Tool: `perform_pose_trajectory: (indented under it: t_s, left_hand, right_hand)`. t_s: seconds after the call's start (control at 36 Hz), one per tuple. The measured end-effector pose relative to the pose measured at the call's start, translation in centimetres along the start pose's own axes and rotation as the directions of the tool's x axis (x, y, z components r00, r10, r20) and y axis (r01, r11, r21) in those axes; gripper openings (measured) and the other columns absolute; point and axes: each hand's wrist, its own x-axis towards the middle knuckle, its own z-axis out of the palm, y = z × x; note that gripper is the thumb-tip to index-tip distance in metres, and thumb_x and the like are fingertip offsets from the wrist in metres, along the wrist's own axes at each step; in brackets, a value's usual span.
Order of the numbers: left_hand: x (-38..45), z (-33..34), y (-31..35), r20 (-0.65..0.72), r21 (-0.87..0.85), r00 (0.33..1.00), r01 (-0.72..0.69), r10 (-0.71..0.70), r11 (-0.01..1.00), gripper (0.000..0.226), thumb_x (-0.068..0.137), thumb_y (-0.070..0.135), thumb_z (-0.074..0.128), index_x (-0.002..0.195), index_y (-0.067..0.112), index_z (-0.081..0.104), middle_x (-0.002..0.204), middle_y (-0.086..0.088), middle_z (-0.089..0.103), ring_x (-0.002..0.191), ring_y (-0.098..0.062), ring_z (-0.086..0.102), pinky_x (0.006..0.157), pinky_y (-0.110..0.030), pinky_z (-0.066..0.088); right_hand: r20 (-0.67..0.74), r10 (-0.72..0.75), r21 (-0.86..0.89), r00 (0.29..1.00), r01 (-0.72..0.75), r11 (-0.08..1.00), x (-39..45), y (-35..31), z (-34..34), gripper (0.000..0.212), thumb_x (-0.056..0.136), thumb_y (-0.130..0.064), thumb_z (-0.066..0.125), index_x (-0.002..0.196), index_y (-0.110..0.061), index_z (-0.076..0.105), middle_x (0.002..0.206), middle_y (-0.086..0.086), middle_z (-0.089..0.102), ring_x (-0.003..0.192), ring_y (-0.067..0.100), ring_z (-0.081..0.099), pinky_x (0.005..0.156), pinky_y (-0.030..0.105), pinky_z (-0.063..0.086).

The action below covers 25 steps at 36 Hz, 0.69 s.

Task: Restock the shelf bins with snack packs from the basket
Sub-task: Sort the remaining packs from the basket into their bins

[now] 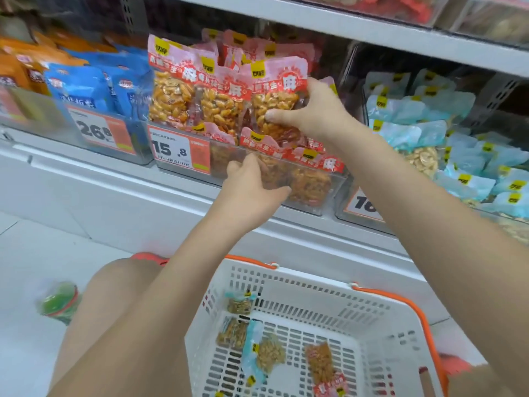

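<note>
Right hand: the right hand is gripping a red peanut pack, thumb across its clear window, fingers curling behind its right edge; it is holding the pack upright at the back of the clear bin
Left hand: the left hand is resting against the bin's clear front wall at about 7 o'clock from the right hand, fingers straight and together, thumb spreading right; it is grasping nothing
Held pack: standing third in a front row of three upright red packs, touching the middle one; more red packs are lying flat below it and standing behind it
Bin neighbours: blue packs are filling the bin at 9 o'clock; pale teal packs are filling the bin at 3 o'clock
Basket: the white basket is sitting on the floor at 6 o'clock; I am counting five small packs lying in it, though blur is making that uncertain
Price tags: three are showing; the right-most is partly hidden
Risk: the upright row is leaning on itself; on release the held pack may be tipping forward over the low front wall, dragging its neighbours; the bin may also be sliding if the left hand eases off
</note>
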Motion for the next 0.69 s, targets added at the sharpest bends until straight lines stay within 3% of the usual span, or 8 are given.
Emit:
perform_pose_trajectory:
  t_s: [0.14, 0.19, 0.25, 0.33, 0.47, 0.53, 0.61, 0.69]
  left_hand:
    - [0.2, 0.1, 0.4, -0.001, -0.014, 1.0, 0.014, -0.014, 1.0, 0.045, 0.087, 0.04, 0.065, 0.118, 0.014, 0.045, 0.114, -0.002, 0.033, 0.098, -0.024, 0.05, 0.084, -0.031, 0.04]
    - [0.1, 0.1, 0.5, -0.023, -0.025, 1.0, 0.012, -0.012, 1.0, 0.043, 0.086, 0.038, 0.065, 0.116, 0.014, 0.045, 0.112, -0.002, 0.033, 0.096, -0.025, 0.05, 0.082, -0.03, 0.038]
    - [0.1, 0.2, 0.6, -0.029, -0.021, 0.999, 0.015, -0.015, 1.0, 0.043, 0.086, 0.039, 0.065, 0.116, 0.015, 0.044, 0.111, -0.002, 0.032, 0.095, -0.025, 0.05, 0.081, -0.03, 0.038]
    - [0.1, 0.3, 0.4, -0.035, -0.017, 0.999, 0.012, -0.012, 1.0, 0.044, 0.086, 0.038, 0.066, 0.116, 0.015, 0.044, 0.111, -0.002, 0.032, 0.097, -0.026, 0.051, 0.083, -0.032, 0.04]
    - [0.3, 0.2, 0.0, -0.057, -0.013, 0.998, 0.008, -0.009, 1.0, 0.046, 0.086, 0.036, 0.066, 0.118, 0.013, 0.043, 0.111, -0.002, 0.031, 0.107, -0.028, 0.049, 0.087, -0.032, 0.039]
    - [0.3, 0.1, -0.1, -0.067, -0.017, 0.998, 0.004, -0.005, 1.0, 0.046, 0.086, 0.036, 0.066, 0.118, 0.013, 0.043, 0.111, -0.002, 0.031, 0.107, -0.028, 0.049, 0.086, -0.031, 0.038]
    - [0.3, 0.2, -0.3, -0.068, -0.013, 0.998, -0.006, 0.005, 1.0, 0.046, 0.086, 0.037, 0.066, 0.118, 0.015, 0.043, 0.111, -0.002, 0.031, 0.105, -0.027, 0.05, 0.086, -0.032, 0.038]
    - [0.4, 0.5, -0.2, -0.058, -0.006, 0.998, -0.006, 0.006, 1.0, 0.046, 0.086, 0.037, 0.066, 0.118, 0.015, 0.042, 0.111, -0.001, 0.031, 0.103, -0.026, 0.05, 0.085, -0.03, 0.037]
  right_hand:
    - [0.07, 0.063, 0.089, 0.996, -0.069, 0.994, -0.1, -0.9, -0.2, 0.037, 0.081, -0.032, 0.076, 0.11, -0.019, 0.058, 0.104, -0.006, 0.068, 0.095, 0.011, 0.065, 0.083, 0.033, 0.057]
    - [0.098, 0.089, 0.148, 0.991, -0.103, 0.984, -0.6, -0.9, 0.3, 0.029, 0.082, -0.026, 0.076, 0.102, -0.02, 0.056, 0.092, -0.01, 0.066, 0.084, 0.005, 0.065, 0.071, 0.024, 0.058]
    - [0.076, 0.096, 0.134, 0.992, -0.106, 0.985, -0.7, -0.9, 0.7, 0.029, 0.083, -0.027, 0.075, 0.101, -0.021, 0.053, 0.091, -0.012, 0.063, 0.084, 0.004, 0.062, 0.071, 0.02, 0.056]
    - [0.047, 0.134, 0.056, 0.99, -0.137, 0.989, -0.4, -0.8, 0.9, 0.051, 0.079, -0.036, 0.077, 0.116, -0.017, 0.047, 0.113, -0.004, 0.06, 0.106, 0.015, 0.059, 0.091, 0.033, 0.053]
    - [0.108, 0.167, -0.102, 0.98, -0.156, 0.983, -0.4, -0.6, 0.5, 0.094, 0.073, -0.041, 0.081, 0.145, -0.013, 0.027, 0.144, 0.001, 0.044, 0.129, 0.021, 0.045, 0.104, 0.038, 0.045]
    - [0.101, 0.169, -0.044, 0.98, -0.165, 0.985, -0.6, -0.3, 0.3, 0.088, 0.072, -0.035, 0.083, 0.141, -0.014, 0.032, 0.139, 0.001, 0.049, 0.126, 0.021, 0.05, 0.101, 0.041, 0.048]
    - [-0.072, 0.101, 0.013, 0.992, -0.1, 0.995, -1.1, -0.1, 0.4, 0.061, 0.076, -0.027, 0.081, 0.121, -0.016, 0.041, 0.114, -0.006, 0.054, 0.11, 0.015, 0.057, 0.091, 0.038, 0.054]
    - [-0.148, 0.058, -0.015, 0.987, -0.061, 0.998, -1.1, -0.2, 1.0, 0.056, 0.08, -0.024, 0.078, 0.123, -0.014, 0.044, 0.12, -0.002, 0.057, 0.112, 0.018, 0.057, 0.089, 0.038, 0.055]
